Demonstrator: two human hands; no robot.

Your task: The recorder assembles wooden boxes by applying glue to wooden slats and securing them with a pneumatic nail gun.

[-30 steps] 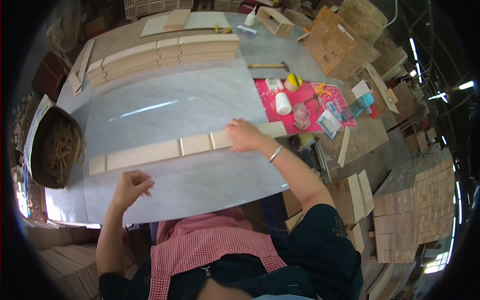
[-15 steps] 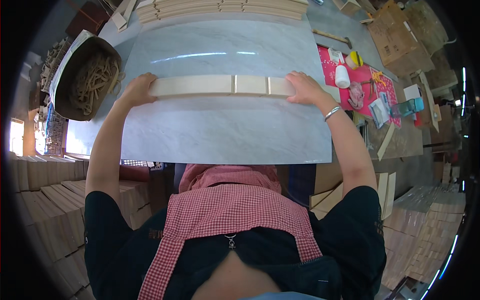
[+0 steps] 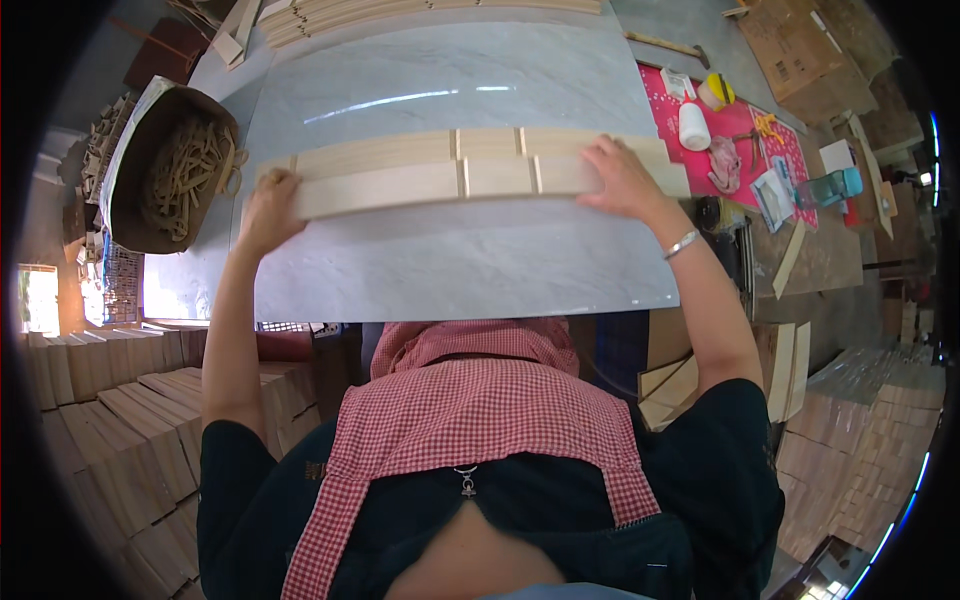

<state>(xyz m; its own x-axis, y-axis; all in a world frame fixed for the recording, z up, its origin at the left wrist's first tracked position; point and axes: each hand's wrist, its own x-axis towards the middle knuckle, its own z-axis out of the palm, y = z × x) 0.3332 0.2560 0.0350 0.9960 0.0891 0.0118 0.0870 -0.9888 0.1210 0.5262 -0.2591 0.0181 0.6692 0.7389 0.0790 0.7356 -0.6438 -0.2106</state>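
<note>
Front board (image 3: 385, 187) runs left-right between your hands, mid-frame.
Your left hand (image 3: 268, 212) and right hand (image 3: 624, 182) grasp it; the back board (image 3: 375, 151) lies parallel, frame-upward.

Left hand (image 3: 270, 212) blurred, plank stack (image 3: 340, 18) cropped

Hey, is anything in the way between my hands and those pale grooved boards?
Nothing visible is. Your left hand is at the pale grooved boards toward their left ends, and your right hand reaches across them toward the right. The open carton stands off to the left.
</note>
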